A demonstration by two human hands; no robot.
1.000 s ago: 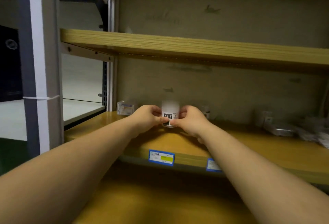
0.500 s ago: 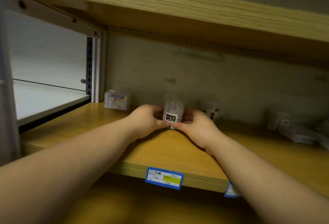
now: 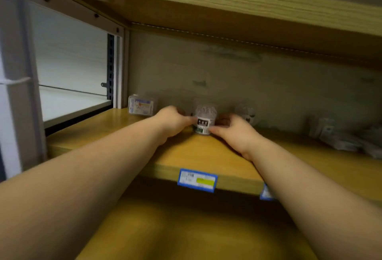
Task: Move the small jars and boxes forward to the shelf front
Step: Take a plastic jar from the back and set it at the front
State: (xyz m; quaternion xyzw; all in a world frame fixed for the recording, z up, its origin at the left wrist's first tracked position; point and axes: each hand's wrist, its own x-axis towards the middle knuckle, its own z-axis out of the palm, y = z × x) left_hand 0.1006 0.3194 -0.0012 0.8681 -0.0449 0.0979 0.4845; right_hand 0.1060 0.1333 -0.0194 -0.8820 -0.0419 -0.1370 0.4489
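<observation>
Shelving fills the frame more closely than a second ago: the upper board now crosses the top, and the wooden shelf (image 3: 115, 133) spans the middle with blue price tags (image 3: 197, 180) on its front edge. The jar, lifted clear a second ago, now sits low at mid-depth, seemingly on the board, so I judge the pull forward is hardly begun. Both arms reach in from below. The left hand (image 3: 172, 121) and the right hand (image 3: 233, 130) pinch the small jar (image 3: 204, 120) between them. A small box (image 3: 141, 105) and a second jar (image 3: 247, 114) wait at the back wall; blurred packets (image 3: 339, 135) lie at right.
</observation>
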